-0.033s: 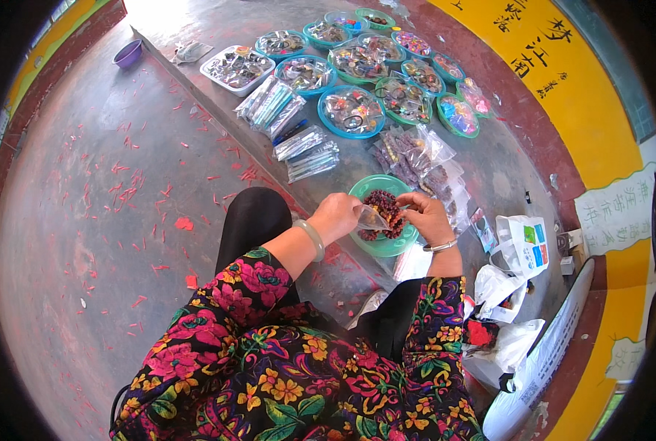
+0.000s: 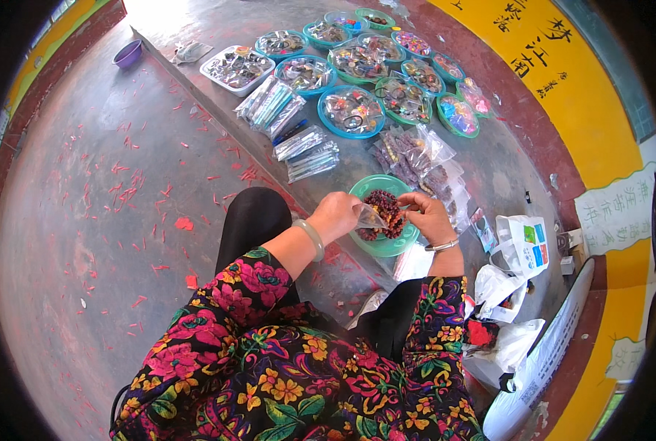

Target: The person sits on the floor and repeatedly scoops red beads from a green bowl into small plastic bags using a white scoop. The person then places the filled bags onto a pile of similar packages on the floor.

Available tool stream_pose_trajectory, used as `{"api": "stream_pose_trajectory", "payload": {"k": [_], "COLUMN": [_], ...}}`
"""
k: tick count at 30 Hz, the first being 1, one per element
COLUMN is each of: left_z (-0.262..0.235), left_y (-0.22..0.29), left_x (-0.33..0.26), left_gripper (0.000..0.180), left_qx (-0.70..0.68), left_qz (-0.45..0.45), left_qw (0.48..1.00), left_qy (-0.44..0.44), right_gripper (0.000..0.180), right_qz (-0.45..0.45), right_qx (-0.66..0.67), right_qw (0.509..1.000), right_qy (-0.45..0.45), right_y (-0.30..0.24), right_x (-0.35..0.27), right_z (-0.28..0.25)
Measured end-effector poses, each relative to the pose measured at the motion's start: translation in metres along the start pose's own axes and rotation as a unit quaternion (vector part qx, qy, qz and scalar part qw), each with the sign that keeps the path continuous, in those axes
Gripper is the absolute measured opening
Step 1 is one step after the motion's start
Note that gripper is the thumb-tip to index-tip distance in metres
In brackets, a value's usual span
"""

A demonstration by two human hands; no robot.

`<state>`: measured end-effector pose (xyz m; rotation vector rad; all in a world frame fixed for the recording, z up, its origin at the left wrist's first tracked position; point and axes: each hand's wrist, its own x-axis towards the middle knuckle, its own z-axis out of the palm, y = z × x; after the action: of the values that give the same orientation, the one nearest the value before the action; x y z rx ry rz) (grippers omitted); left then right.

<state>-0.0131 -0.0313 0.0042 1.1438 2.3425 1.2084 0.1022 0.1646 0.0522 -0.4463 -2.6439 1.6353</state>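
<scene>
Two hands meet over a green bowl (image 2: 409, 246) heaped with dark red beads (image 2: 387, 209) on the edge of a grey ledge (image 2: 504, 169). The left hand (image 2: 335, 215), a pale bangle (image 2: 311, 239) on its wrist, has its fingers closed on a small clear plastic bag (image 2: 371, 218) and holds it just above the beads. The right hand (image 2: 429, 215), with a thin bracelet (image 2: 443, 245) at the wrist, is curled over the far side of the bowl, fingertips pinched together close to the bag's mouth — whether they hold a bead I cannot tell.

Just beyond the bowl lies a pile of clear packets (image 2: 423, 162) filled with dark beads. Further up the ledge stand many round trays with blue and green rims (image 2: 351, 110) holding small bagged items, a white rectangular tray (image 2: 236, 67), and bundles of long narrow packets (image 2: 273, 106). White plastic bags (image 2: 515, 294) sit to the right of the person's knee — red scraps dot the floor (image 2: 85, 220) on the left.
</scene>
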Motion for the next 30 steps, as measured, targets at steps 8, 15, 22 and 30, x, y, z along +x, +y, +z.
{"api": "stream_pose_trajectory", "payload": {"k": [8,15,22,30], "left_z": [-0.026,-0.039,-0.024,-0.018], "left_y": [0.011,0.01,0.019,0.007], "left_x": [0.006,0.007,0.001,0.001], "left_gripper": [0.019,0.028,0.034,0.022], "left_qx": [-0.296,-0.566,-0.575,-0.565], "left_qz": [-0.137,-0.171,-0.148,-0.232], "left_qw": [0.944,0.805,0.786,0.781], "left_qy": [-0.056,-0.06,-0.173,-0.127], "right_gripper": [0.053,0.027,0.017,0.016], "right_qz": [-0.002,0.052,0.085,0.154], "right_qx": [-0.08,0.121,0.476,0.429], "right_qw": [0.988,0.986,0.875,0.89], "right_qy": [-0.128,-0.099,0.025,0.004], "right_y": [-0.006,0.004,-0.021,-0.005], "right_x": [-0.001,0.004,0.002,0.013], "right_z": [0.014,0.019,0.03,0.032]}}
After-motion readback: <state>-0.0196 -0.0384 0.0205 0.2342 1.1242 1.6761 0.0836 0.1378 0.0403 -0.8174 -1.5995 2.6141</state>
